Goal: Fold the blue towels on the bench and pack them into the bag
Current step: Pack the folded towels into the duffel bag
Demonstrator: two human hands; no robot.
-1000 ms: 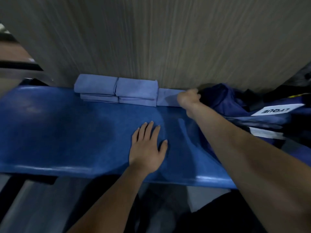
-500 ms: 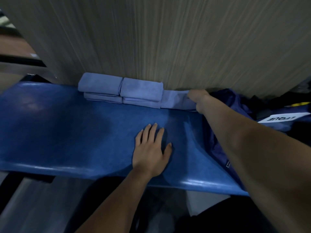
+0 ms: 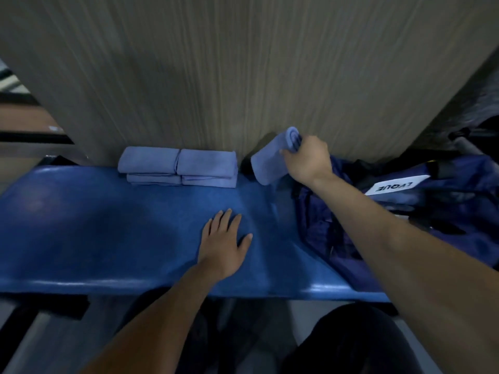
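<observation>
Right hand (image 3: pixel 306 160) gripping a folded towel (image 3: pixel 272 160), lifted off the bench (image 3: pixel 81 225) beside the bag (image 3: pixel 445 211). Left hand (image 3: pixel 224 244) flat on the bench, fingers spread. Two stacks (image 3: pixel 179 167) at the bench's back edge.

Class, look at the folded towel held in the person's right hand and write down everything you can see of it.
The held towel is a pale blue, soft, fuzzy-looking cloth, folded into a thick compact bundle; layered edges show at its upper end. The right hand grips that upper end, fingers curled round it. The bundle is tilted, upper end against the wood-grain wall. Whether its lower end touches the blue bench cannot be told. It sits between the folded stacks and the dark blue bag.
</observation>
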